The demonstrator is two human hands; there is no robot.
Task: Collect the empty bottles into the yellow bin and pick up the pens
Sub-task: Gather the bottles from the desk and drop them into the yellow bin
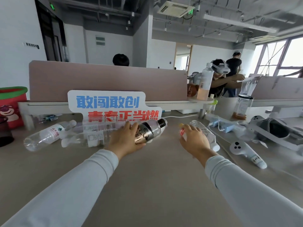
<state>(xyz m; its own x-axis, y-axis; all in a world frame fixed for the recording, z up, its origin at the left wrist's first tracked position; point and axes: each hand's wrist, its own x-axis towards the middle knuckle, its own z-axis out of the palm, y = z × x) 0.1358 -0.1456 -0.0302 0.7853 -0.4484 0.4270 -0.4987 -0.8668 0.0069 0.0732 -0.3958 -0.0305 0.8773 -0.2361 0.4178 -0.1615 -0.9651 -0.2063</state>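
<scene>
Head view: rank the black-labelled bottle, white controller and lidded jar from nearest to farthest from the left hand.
1. Black-labelled bottle: gripped by the left hand.
2. White controller: to the right, lying on the desk.
3. Lidded jar: far right, at the back.

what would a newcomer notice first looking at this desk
The white sign with big blue and red characters stands at the back middle of the desk. In front of it, empty clear bottles lie on their sides, and the left hand grips a black-labelled bottle while the right hand curls round a red-labelled bottle.
</scene>
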